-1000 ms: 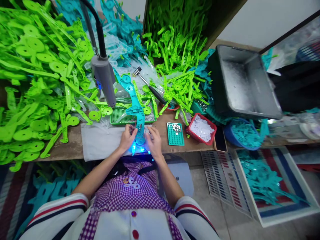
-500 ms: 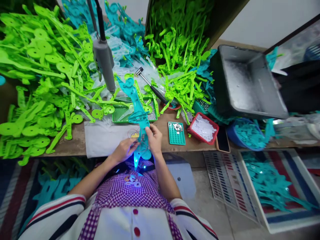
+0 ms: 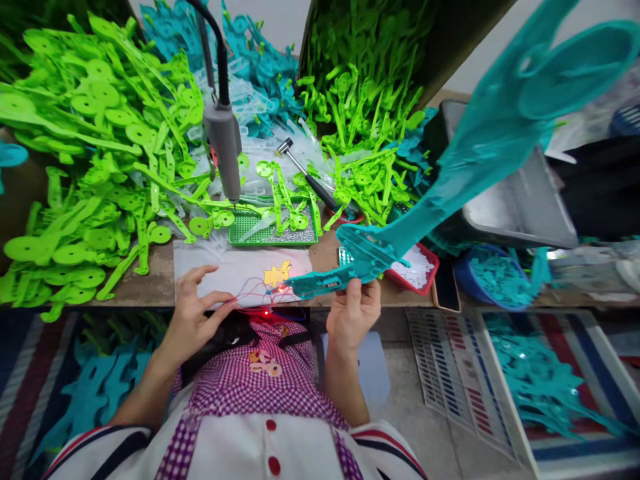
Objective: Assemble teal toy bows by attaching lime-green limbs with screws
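My right hand (image 3: 353,317) grips a long teal plastic shell part (image 3: 367,257) between thumb and fingers, near its narrow end. The shell slants up to the right, and its broad end with a round disc looms close to the camera. With thumb and forefinger pinched together, my left hand (image 3: 197,317) holds thin red and blue wires (image 3: 253,290). These wires loop across to the shell's narrow end. Small red lights (image 3: 267,313) glow among them, just past the bench edge. Under the wires lies a white cloth (image 3: 220,257) with a yellow cartoon figure.
Lime-green plastic parts (image 3: 100,167) heap up on the left. An electric screwdriver (image 3: 225,150) hangs above a green tray (image 3: 275,237) of small screws. Behind the shell are a hammer (image 3: 310,177), a red basket (image 3: 425,280) and a grey bin (image 3: 537,207). A phone (image 3: 447,283) lies by the edge.
The teal shell has swung from upright to a slant up and right, nearer the camera. My hands have moved apart, stretching wires between them. The glow has turned from blue to red.
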{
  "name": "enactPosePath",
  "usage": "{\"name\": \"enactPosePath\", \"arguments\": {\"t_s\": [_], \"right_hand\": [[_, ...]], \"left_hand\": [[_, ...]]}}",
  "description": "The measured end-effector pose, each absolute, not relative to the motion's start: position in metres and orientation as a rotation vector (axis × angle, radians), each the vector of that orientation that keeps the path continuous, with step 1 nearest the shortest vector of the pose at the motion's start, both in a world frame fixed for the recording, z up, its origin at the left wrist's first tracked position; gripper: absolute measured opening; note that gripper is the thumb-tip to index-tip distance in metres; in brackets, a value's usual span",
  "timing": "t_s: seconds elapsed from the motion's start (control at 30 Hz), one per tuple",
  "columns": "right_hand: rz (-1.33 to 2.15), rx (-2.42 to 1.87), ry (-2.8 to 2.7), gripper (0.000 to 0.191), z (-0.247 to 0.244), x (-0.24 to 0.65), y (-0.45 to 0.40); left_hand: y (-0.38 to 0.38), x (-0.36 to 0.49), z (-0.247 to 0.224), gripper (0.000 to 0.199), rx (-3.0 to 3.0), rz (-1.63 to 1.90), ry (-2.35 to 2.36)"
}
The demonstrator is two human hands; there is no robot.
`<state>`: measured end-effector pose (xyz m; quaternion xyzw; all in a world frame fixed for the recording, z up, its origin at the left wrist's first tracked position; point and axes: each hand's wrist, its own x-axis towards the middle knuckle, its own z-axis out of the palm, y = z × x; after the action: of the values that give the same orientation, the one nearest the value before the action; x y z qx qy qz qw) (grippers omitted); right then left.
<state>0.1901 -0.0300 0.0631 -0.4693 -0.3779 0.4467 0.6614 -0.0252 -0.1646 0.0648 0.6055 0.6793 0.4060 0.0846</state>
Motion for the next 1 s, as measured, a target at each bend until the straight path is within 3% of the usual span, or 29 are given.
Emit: {"name": "enactPosePath", "arguments": {"t_s": [0.2,0.27,0.4,0.53,0.7,0.83,1.0], "right_hand": [[0.929,-1.173,-1.198,0.033,0.065,0.203,-0.022],[0.954,-1.206,-1.433,0.032,0.069,0.217,-0.02],[1.082,-1.141,-1.817,0.031,0.071,0.251,-0.013],[1.17,-1.061,-2.022,0.034,0.057,0.27,-0.002],[1.345,-0.91,-2.29,0.032,0.027,0.223,0.021],[1.218,-0.924,-2.246,0.028,0.025,0.171,0.039],[1.121,-0.922,-2.042,0.027,0.048,0.178,0.001]], "left_hand": [[-0.192,-0.055,0.087,0.031,1.393,1.038,0.924],[-0.192,-0.052,0.085,0.039,1.193,0.942,0.796],[-0.182,-0.028,0.074,0.037,1.017,0.889,1.072],[-0.17,-0.003,0.067,0.026,1.259,0.776,1.131],[-0.157,0.003,0.058,0.024,1.315,0.752,1.148],[-0.147,-0.005,0.044,0.032,0.979,1.018,1.316],[-0.14,-0.01,0.027,0.037,0.329,1.384,1.286]]}}
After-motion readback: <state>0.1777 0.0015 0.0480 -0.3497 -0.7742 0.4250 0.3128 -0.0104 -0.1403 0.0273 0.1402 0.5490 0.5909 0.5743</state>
